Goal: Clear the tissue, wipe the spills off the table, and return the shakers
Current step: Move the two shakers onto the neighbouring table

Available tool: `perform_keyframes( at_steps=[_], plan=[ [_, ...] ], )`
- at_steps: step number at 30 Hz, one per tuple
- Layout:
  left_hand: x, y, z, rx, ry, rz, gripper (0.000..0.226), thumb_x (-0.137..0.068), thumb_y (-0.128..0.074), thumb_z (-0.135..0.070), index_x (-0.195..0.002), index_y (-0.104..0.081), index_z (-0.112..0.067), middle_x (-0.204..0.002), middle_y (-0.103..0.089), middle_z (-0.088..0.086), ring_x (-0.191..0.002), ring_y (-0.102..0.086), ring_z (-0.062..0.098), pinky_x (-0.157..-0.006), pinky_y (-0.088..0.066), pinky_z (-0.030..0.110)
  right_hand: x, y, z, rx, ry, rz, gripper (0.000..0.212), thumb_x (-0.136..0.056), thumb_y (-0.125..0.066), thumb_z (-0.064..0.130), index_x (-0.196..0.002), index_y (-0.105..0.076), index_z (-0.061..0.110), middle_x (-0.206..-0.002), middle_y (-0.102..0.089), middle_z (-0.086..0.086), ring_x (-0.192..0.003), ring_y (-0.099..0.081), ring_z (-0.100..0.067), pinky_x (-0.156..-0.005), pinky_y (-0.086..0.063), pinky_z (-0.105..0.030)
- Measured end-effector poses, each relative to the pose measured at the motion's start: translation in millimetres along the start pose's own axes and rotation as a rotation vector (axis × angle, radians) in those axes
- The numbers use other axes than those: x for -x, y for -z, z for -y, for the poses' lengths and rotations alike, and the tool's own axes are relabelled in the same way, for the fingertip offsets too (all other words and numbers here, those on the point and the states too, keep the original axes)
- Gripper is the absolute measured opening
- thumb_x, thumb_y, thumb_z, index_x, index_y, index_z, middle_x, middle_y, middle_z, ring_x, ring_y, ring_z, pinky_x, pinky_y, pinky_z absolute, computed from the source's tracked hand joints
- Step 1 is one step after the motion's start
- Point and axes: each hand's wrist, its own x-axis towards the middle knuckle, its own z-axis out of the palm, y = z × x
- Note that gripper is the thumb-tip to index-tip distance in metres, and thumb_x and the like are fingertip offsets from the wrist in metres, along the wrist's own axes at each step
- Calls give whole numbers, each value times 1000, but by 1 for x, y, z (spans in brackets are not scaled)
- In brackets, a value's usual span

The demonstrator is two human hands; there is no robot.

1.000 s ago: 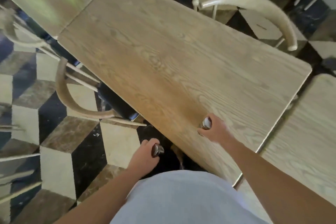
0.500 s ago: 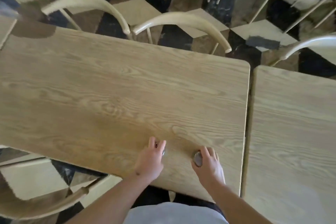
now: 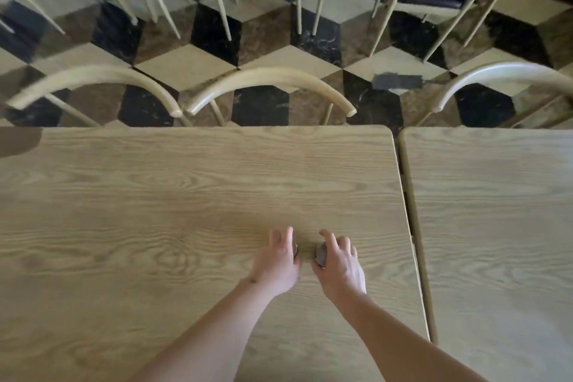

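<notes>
Both my hands rest side by side on the light wooden table (image 3: 155,195), near its right part. My left hand (image 3: 277,260) wraps a small shaker (image 3: 295,249), of which only a sliver of the metal top shows past my palm. My right hand (image 3: 339,263) grips a second shaker (image 3: 321,254); its dark metal lid shows at my thumb side. The two shakers stand upright on the tabletop, a few centimetres apart. No tissue or spill is in view.
A second wooden table (image 3: 496,226) adjoins on the right across a narrow gap. Curved wooden chair backs (image 3: 269,84) line the far edge, with more chair legs on the checkered floor beyond. A dark patch (image 3: 18,141) marks the table's far left corner.
Both hands carried the shakers from the table's near edge further in and closer together. My left hand came up from below the table. The view swung square to the table.
</notes>
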Motion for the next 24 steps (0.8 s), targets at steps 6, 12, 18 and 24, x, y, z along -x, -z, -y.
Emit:
perform_keyframes(
  at_steps=[6, 12, 18, 24],
  plan=[
    [17, -13, 29, 266, 68, -224, 56, -76, -77, -36, -114, -41, -16, -100, -60, 1, -85, -62, 30, -67, -45, 35, 9, 2, -18, -148, -132, -118, 68, -79, -74, 33, -137, -40, 27, -129, -57, 10, -122, -50, -20, -90, -50, -36],
    [26, -15, 30, 354, 103, -307, 55, -69, -85, -32, -109, -50, -20, -107, -46, -3, -77, -64, 28, -66, -52, 36, 11, -2, -10, -234, -209, -134, 67, -77, -76, 26, -133, -39, 26, -118, -59, 4, -120, -50, -22, -88, -49, -36],
    [33, -13, 32, 380, 129, -288, 55, -71, -83, -33, -112, -48, -20, -104, -44, -3, -84, -63, 27, -66, -47, 31, 13, -4, -7, -193, -266, -152, 68, -76, -78, 31, -132, -41, 22, -131, -54, 4, -123, -48, -21, -90, -47, -35],
    [37, -12, 42, 351, 128, -240, 77, -71, -81, -38, -133, -38, -20, -119, -41, -1, -98, -61, 25, -76, -52, 34, 22, -5, 6, -241, -347, -157, 93, -69, -79, 37, -145, -28, 18, -138, -47, -3, -129, -43, -27, -97, -46, -40]
  ],
)
